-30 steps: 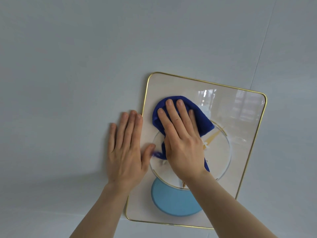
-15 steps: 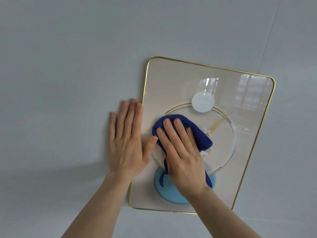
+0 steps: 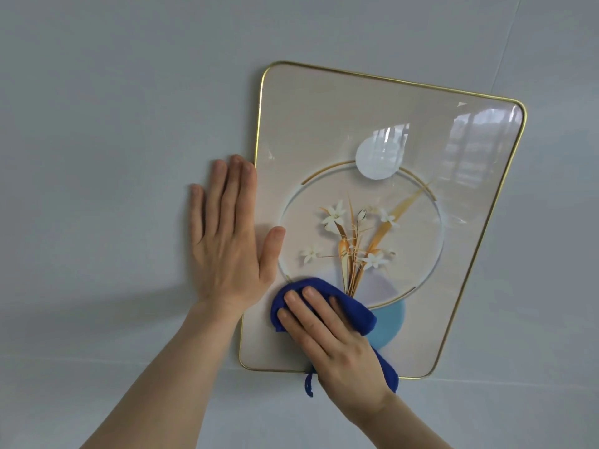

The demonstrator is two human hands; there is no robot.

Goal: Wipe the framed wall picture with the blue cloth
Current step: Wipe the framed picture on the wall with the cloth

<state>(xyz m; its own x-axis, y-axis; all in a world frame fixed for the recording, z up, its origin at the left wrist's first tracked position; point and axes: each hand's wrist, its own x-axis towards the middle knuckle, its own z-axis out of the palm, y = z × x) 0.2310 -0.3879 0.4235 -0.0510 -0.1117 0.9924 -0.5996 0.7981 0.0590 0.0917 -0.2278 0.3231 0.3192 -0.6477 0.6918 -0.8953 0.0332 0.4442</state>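
A gold-framed picture (image 3: 470,254) of white flowers in a circle hangs on the pale wall. My right hand (image 3: 337,345) presses the dark blue cloth (image 3: 356,314) flat against the glass at the picture's lower left, near the bottom edge. A strand of the cloth hangs below the frame. My left hand (image 3: 227,234) lies flat with fingers together on the wall beside the frame's left edge, its thumb resting on the glass.
The pale grey wall (image 3: 113,108) surrounds the picture, with a thin vertical seam (image 3: 515,43) at the upper right. Window reflections show on the glass at the picture's upper right.
My right hand has slid the cloth down the glass from the upper middle to the lower left, uncovering the flowers. My left hand has stayed by the frame's left edge.
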